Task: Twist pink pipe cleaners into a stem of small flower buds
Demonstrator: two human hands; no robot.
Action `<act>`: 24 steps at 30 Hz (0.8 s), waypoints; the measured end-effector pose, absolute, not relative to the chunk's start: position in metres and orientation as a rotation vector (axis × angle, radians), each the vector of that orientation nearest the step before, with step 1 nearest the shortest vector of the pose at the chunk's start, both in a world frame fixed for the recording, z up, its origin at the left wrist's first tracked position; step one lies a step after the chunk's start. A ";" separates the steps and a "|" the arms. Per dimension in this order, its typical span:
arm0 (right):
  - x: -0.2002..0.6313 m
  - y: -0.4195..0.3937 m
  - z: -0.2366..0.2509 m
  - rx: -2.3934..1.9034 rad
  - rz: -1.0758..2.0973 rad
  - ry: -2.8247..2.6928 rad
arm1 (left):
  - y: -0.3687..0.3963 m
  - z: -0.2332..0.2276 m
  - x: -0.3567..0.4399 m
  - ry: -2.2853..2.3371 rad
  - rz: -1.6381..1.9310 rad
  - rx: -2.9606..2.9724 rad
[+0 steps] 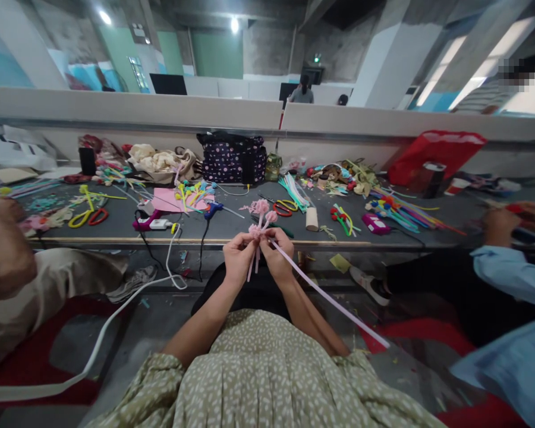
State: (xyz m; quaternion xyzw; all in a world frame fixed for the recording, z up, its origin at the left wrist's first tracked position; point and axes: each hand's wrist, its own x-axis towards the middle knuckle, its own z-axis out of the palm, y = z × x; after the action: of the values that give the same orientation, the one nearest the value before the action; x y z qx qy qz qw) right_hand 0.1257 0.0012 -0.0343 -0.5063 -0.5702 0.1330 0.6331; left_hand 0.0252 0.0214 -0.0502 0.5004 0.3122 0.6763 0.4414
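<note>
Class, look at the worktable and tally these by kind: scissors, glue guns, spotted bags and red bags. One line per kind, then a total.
Scissors: 3 (yellow-handled, red-handled, red-and-yellow pair)
Glue guns: 2 (pink, blue)
Spotted bags: 1
Red bags: 1
Total: 7
</note>
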 end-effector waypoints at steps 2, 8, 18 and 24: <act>0.126 0.002 -0.034 -1.172 0.241 -1.340 | 0.021 -0.050 0.026 0.796 1.722 1.279; 0.125 0.001 -0.034 -1.094 -0.058 -1.446 | 0.019 -0.044 0.026 0.861 1.802 1.366; 0.125 -0.002 -0.035 -1.046 -0.112 -1.492 | 0.016 -0.037 0.024 0.900 1.903 1.480; 0.123 -0.003 -0.031 -1.016 0.052 -1.411 | 0.015 -0.040 0.025 0.886 1.930 1.582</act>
State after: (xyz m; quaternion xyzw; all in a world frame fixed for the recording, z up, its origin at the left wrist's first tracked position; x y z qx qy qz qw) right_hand 0.1235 -0.0031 -0.0307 -0.4465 -0.6197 0.0229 0.6450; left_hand 0.0253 0.0152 -0.0405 0.5793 0.3244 0.7069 0.2441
